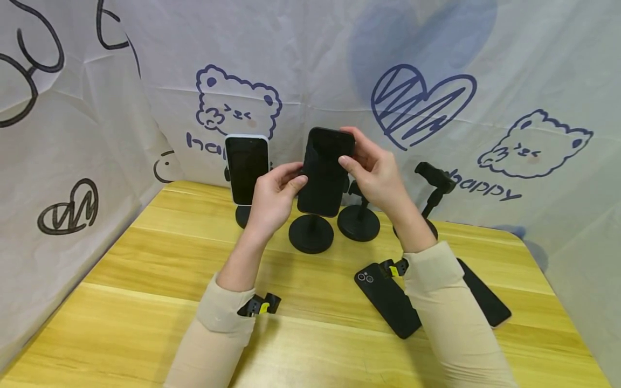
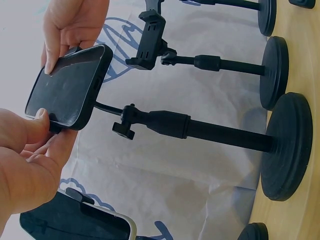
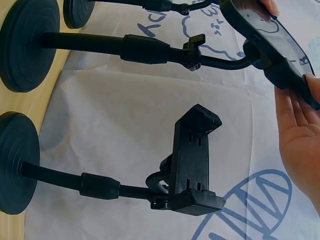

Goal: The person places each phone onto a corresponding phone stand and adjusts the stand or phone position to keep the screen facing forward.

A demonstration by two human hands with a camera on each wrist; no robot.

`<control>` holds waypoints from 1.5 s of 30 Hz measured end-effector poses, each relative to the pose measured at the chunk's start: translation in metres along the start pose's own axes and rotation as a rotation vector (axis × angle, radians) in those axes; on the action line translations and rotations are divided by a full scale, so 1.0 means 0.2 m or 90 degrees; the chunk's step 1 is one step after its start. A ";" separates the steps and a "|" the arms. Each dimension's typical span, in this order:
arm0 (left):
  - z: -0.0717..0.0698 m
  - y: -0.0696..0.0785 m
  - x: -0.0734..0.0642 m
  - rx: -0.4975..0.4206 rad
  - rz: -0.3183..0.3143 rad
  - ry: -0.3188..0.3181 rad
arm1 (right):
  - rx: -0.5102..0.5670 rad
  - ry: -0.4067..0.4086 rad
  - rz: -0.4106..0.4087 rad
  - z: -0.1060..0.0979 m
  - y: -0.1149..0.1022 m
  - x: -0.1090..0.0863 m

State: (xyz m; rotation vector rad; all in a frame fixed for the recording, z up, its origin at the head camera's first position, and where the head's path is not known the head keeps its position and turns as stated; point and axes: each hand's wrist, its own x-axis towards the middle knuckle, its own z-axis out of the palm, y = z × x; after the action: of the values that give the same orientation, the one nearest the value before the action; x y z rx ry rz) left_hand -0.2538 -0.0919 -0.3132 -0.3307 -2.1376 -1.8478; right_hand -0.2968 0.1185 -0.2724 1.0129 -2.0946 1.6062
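Bench: wood top, below both hands' fingers; bears the stand bases [bench (image 1: 121, 318)].
Middle stand: round base (image 1: 311, 237) under the left fingers, a bit to their right; the neck looks thin, so push gently and let one hand counter the other.
Held phone: black phone (image 1: 322, 178) between the two hands' fingers, screen toward the person, upright.
White-framed phone: (image 1: 248, 167) on a stand just left of the left fingers; elbow room there is tight, best not to knock it.
Left hand: (image 1: 274, 199) pinches the left long edge, thumb at the front.
Right hand: (image 1: 380, 172) pinches the right long edge higher up, thumb at the front, other fingers round the edge.
Clamp: (image 3: 279, 74) behind the phone, near the right fingers; looks like seating or adjusting, so check both edges are caught before easing the fingers off.
Knob: (image 2: 123, 131) on the neck, below the fingers; probably worth tightening if the phone droops.
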 end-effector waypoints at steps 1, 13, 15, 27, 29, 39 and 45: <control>0.00 0.00 0.00 0.000 0.000 0.000 | -0.003 0.000 -0.001 0.00 0.00 0.00; 0.00 -0.01 0.01 0.001 0.005 -0.005 | -0.041 -0.006 0.015 -0.01 -0.01 -0.02; 0.00 -0.01 0.01 0.000 0.004 -0.004 | -0.043 -0.004 0.019 -0.01 -0.01 -0.02; 0.01 -0.02 0.01 0.011 0.011 0.002 | -0.034 0.070 -0.020 0.06 0.04 -0.04; 0.01 -0.02 0.01 0.012 0.013 0.004 | -0.031 0.095 -0.013 0.07 0.05 -0.05; 0.03 -0.02 0.00 0.019 0.027 0.004 | -0.026 0.164 0.017 0.09 0.01 -0.11; 0.03 -0.03 0.00 0.028 0.032 0.022 | -0.040 0.149 0.047 0.07 0.00 -0.15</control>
State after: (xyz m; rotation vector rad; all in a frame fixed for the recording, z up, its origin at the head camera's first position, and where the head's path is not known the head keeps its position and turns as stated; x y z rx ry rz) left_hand -0.2568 -0.0867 -0.3193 -0.3375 -2.1240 -1.7626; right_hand -0.2724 0.1153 -0.2957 0.6978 -2.0292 1.5961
